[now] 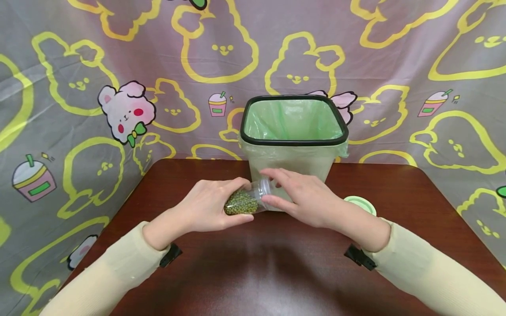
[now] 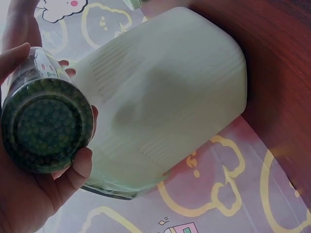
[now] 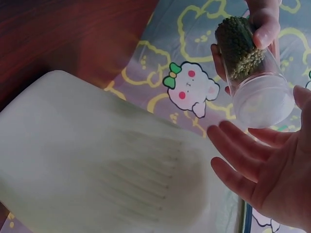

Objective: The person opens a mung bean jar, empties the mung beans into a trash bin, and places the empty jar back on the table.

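My left hand (image 1: 211, 204) grips a clear jar (image 1: 257, 192) part-filled with green beans (image 1: 242, 202), which look like mung beans. The jar lies tilted on its side above the table, its mouth end turned toward my right hand (image 1: 302, 195). In the left wrist view, beans show through the round base (image 2: 47, 126). A whitish, see-through surface covers the mouth end (image 3: 265, 104) in the right wrist view. My right fingers (image 3: 243, 150) are spread around that end without closing on it; the thumb is near its rim. A pale green lid (image 1: 361, 204) lies beyond my right wrist.
A pale bin (image 1: 292, 160) with a black rim and green liner bag (image 1: 292, 118) stands at the back of the dark brown table (image 1: 272, 276), directly behind the jar. A patterned curtain (image 1: 158, 57) hangs around the back and sides.
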Motion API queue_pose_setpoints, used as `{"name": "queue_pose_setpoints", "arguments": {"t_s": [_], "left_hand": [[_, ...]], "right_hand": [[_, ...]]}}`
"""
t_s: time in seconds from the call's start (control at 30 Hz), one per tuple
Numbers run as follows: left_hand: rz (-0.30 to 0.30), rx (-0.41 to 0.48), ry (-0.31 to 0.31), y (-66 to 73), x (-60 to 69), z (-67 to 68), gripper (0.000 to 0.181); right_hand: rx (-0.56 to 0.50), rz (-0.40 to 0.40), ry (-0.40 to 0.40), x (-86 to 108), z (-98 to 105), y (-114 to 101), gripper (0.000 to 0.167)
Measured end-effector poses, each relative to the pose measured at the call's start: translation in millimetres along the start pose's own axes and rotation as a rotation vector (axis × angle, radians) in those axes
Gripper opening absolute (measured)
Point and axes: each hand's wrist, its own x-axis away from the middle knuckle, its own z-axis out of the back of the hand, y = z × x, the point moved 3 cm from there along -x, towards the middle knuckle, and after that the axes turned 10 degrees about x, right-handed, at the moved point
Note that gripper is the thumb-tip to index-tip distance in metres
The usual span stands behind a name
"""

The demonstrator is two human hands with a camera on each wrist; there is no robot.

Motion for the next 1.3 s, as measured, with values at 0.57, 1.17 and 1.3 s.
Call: {"name": "queue_pose_setpoints", "arguments": {"t_s": [0.57,1.17,1.3], "left_hand": [[0.014,-0.006,-0.023,-1.1,0.5,-0.7,0.054],[-0.007,-0.002,-0.004,1.3,-1.5,0.5,0.053],[-0.006,-0.001,-0.004,1.0,-1.4,-0.1,0.053]], "right_hand": [[-0.042,0.1,0.064,2.2,1.1,1.2,0.059],[-0.049,0.007,0.077,0.6,2.9,1.4,0.055],[-0.061,-0.034,0.017,0.9,1.5,2.3,0.054]]}}
